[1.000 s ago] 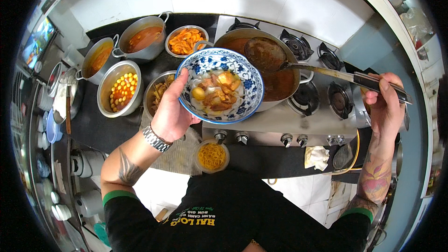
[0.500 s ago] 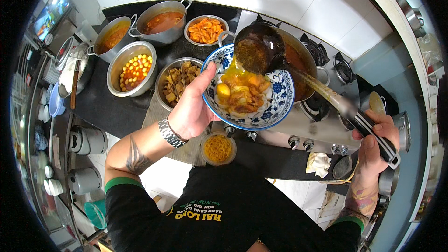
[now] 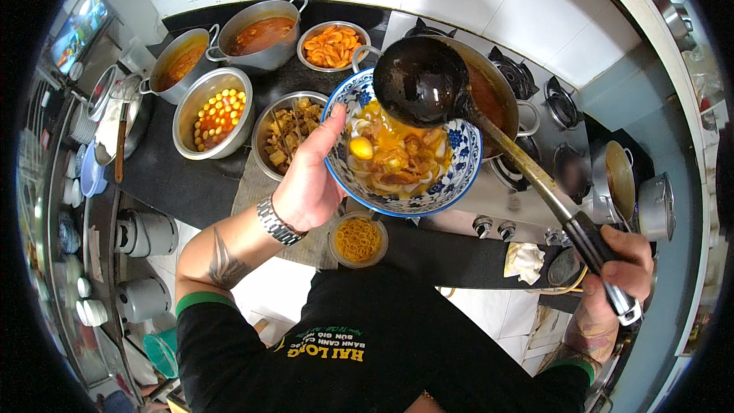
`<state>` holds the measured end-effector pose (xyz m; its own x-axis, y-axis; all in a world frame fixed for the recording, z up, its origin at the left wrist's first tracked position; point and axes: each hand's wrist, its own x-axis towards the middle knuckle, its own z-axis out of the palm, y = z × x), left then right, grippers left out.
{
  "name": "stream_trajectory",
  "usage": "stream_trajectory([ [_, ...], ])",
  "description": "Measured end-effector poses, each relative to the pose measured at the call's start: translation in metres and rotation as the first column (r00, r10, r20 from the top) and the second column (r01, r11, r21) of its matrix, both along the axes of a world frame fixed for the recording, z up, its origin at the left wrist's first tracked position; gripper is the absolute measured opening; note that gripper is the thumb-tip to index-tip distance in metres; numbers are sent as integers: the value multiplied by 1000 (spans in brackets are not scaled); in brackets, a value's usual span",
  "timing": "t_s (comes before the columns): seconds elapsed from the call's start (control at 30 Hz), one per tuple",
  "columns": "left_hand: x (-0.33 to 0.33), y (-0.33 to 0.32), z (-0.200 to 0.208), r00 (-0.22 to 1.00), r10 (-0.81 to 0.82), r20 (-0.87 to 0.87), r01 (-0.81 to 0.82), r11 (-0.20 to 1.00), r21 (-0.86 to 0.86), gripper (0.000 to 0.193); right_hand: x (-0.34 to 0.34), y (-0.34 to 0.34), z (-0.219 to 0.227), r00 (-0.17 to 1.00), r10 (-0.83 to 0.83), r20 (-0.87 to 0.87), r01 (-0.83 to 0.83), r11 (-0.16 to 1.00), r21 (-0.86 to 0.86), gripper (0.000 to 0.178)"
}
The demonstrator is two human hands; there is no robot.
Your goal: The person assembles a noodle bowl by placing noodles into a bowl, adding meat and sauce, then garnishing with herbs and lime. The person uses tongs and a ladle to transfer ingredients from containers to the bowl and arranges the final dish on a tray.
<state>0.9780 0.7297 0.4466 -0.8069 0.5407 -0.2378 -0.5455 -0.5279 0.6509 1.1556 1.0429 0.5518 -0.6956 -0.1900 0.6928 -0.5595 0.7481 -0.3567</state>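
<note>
My left hand [image 3: 307, 183] holds a blue-and-white patterned bowl [image 3: 460, 172] by its left side, thumb over the rim. In the bowl are pale noodles, a yellowish egg [image 3: 362, 148], pieces of meat or seafood and orange broth. My right hand [image 3: 623, 264] grips the black handle end of a long ladle [image 3: 527, 164]. The ladle's dark, round head is tipped over the bowl's far side and hides part of it; its bowl looks nearly drained. Behind it, partly covered, stands a large pot of red-brown broth [image 3: 489, 99] on the stove.
Left of the bowl stand a pan of fried cubes [image 3: 294, 134], a pot of small eggs in red sauce [image 3: 222, 118], a bowl of orange shrimp [image 3: 333, 47] and two soup pots [image 3: 264, 36]. A tub of yellow rings [image 3: 358, 240] sits near my body. Burners [image 3: 562, 109] lie right.
The ladle has rolled over further and its handle end has swung lower with my right hand. Broth has spread in the bowl, which has shifted slightly left.
</note>
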Motion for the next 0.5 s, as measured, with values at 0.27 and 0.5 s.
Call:
stream_trajectory([
  [0.27,0,0,-7,1000,16,2,-16,998,58,58,1,8,-5,999,-22,28,28,968,-248,32],
  [0.5,2,-3,-21,999,41,36,-43,997,69,61,-31,47,-13,993,-101,57,107,609,-786,24],
])
